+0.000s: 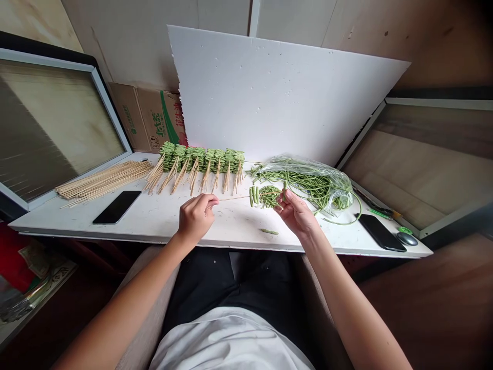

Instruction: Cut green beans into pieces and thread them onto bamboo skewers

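Observation:
My left hand [197,216] is closed on the blunt end of a thin wooden skewer [234,198], held level above the table. Several short green bean pieces [254,196] are threaded side by side near the skewer's far end. Between the thumb and fingers of my right hand [296,209] is another cut bean piece [285,188], close to the skewer's tip. A pile of cut bean pieces [269,195] lies just behind, partly covered by my right hand. One loose bean piece [269,232] rests near the table's front edge.
Finished bean skewers [204,160] are stacked at the back. Bare skewers [103,180] and a phone [117,207] lie left. Long beans in a plastic bag [311,180], a second black phone [379,231] and a round grey object [406,238] are right. A white foam board [277,92] stands behind.

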A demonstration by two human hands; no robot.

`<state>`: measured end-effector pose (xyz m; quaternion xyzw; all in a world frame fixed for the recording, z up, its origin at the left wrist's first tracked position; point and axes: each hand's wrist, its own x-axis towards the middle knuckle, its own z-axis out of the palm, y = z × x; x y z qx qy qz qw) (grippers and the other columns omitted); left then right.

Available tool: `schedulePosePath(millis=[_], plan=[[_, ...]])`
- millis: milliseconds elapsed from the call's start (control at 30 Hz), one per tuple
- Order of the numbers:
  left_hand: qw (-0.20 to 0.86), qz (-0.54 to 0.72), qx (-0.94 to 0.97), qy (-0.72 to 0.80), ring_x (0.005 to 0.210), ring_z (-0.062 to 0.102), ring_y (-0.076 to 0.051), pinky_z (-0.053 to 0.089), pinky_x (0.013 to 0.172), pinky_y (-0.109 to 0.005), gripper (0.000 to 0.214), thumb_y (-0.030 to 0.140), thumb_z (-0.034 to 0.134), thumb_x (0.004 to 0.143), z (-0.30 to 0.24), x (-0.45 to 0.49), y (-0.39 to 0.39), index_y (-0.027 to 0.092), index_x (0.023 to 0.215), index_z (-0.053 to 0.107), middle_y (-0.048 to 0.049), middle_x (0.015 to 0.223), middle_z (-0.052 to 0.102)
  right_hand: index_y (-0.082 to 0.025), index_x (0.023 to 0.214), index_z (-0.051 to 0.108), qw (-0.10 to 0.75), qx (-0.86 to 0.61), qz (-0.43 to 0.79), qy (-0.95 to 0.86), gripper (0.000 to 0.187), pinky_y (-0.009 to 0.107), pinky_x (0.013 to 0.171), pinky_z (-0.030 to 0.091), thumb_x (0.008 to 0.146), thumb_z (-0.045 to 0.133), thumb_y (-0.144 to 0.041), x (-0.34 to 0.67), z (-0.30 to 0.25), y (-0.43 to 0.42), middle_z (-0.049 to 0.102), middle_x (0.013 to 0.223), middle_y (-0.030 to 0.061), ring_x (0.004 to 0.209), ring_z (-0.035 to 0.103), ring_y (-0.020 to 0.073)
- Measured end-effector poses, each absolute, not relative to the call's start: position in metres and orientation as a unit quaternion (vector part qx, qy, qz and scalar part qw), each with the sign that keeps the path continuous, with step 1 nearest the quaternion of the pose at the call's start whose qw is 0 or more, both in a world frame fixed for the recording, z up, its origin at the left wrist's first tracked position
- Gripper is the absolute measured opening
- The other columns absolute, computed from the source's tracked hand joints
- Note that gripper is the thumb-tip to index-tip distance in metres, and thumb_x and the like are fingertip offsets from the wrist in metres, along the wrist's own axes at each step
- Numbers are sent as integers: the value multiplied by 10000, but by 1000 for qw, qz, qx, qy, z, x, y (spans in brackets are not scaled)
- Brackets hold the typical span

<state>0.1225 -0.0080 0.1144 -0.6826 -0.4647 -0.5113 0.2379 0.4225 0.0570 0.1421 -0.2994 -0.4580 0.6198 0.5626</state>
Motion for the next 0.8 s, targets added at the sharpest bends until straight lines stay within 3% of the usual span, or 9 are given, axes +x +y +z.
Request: schedulePosePath(millis=[267,800], plan=[[231,-517,-690,-451,804,778,-193,604,741,-293,271,-10,527,919,114,121,-8,205,928,691,-32,868,801,-243,810,744,600,-310,594,-437,308,258,613,486,705,953,-444,415,139,54,637,796,-10,756,571,137],[246,-500,-692,-459,770,770,-198,595,699,-297,299,-38,507,887,110,122,-8,206,887,679,-28,838,796,-250,795,693,630,-317,565,-427,332,298,681,512,734,928,-476,400,132,44,634,779,-8,795,604,162]])
